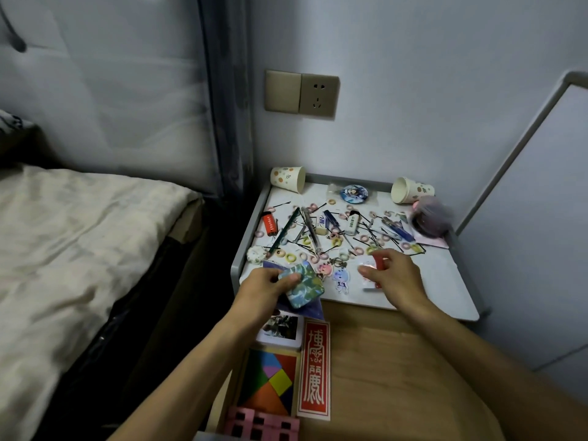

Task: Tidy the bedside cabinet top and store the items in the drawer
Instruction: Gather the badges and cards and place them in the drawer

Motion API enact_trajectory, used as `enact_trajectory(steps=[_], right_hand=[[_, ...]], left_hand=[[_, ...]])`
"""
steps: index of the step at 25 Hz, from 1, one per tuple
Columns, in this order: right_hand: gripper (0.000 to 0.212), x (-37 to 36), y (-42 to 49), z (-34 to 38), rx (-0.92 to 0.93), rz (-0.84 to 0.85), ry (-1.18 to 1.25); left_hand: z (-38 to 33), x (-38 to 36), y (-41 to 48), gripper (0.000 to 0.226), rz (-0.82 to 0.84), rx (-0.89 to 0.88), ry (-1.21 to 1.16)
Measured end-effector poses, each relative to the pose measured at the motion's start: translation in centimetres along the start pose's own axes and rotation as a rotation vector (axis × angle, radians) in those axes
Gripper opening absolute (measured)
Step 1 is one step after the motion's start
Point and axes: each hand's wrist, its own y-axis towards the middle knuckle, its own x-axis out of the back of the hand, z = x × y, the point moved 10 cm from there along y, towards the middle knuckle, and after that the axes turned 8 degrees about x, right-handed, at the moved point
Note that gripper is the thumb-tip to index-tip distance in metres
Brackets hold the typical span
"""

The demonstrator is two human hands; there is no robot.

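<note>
The grey bedside cabinet top (445, 281) is littered with several hair ties, hairpins, lighters and pens. My left hand (264, 288) grips a green patterned case (304, 286) at the cabinet's front left edge, above a purple card. My right hand (391, 275) holds a small red and white packet (370, 265) near the front middle. Two cartoon keychains (337, 275) lie between my hands. Below, the open wooden drawer (381, 361) holds a red seal card (313, 367), a coloured tangram (270, 383), a photo card deck (281, 329) and a pink grid piece (261, 424).
Two paper cups (288, 179) (410, 190) lie tipped at the back edge by the wall. A round badge (353, 192) and a fuzzy purple ball (429, 216) sit at the back right. A bed (79, 243) stands at the left; a wall socket (302, 93) is above.
</note>
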Motion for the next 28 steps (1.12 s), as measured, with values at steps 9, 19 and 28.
enact_trajectory(steps=[9,19,28], right_hand=[[0.023,-10.7,-7.6,4.8,-0.107,0.496,0.422],[0.017,-14.1,-9.4,-2.9,-0.499,0.329,0.434],[0.028,-20.9,-6.8,-3.0,-0.414,0.296,0.356]], left_hand=[[1.4,2.2,-0.8,0.028,0.085,0.044,0.291],[-0.8,11.4,-1.4,0.026,-0.357,-0.064,0.774],[0.3,10.8,-0.8,0.016,-0.204,0.015,0.834]])
